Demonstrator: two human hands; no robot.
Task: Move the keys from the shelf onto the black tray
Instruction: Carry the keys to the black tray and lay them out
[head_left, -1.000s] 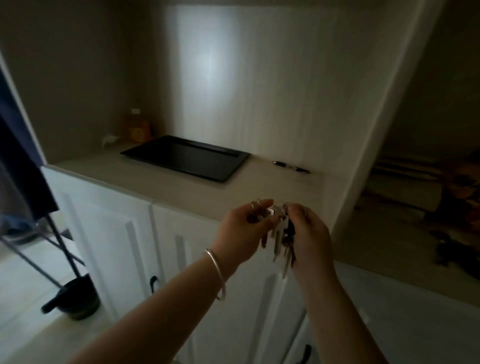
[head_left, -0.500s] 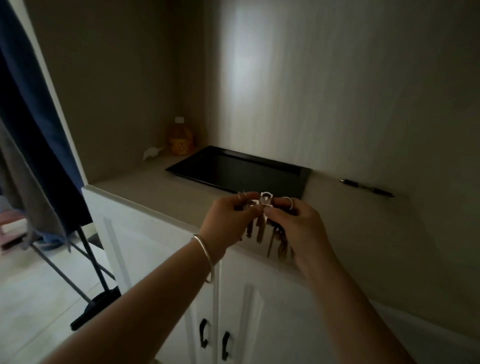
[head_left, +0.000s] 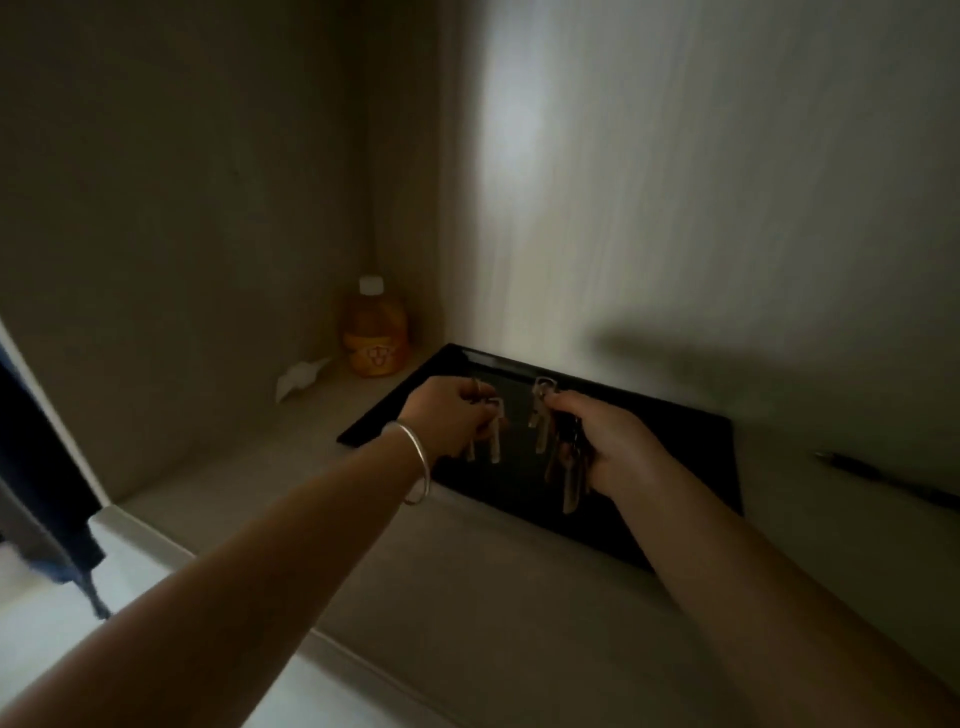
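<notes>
A flat black tray (head_left: 691, 452) lies on the beige shelf (head_left: 467, 587) against the back wall. Both hands hover over the tray's left half. My left hand (head_left: 447, 415), with a silver bangle on the wrist, grips a small set of keys (head_left: 491, 441) that dangles below its fingers. My right hand (head_left: 608, 447) grips a larger bunch of keys (head_left: 558, 452) with a silver clip on top; its longest key hangs down toward the tray's front edge. The two bunches are apart, a short gap between them. Whether any key touches the tray I cannot tell.
An orange bottle (head_left: 374, 332) with a white cap stands in the back left corner, a crumpled white paper (head_left: 298, 376) beside it. A dark pen (head_left: 883, 478) lies on the shelf right of the tray. Dark blue fabric (head_left: 36, 467) hangs at the left edge.
Both hands moved forward from the shelf's front edge to above the tray. The keys, held together before, are now split into two bunches, one in each hand. The view came closer.
</notes>
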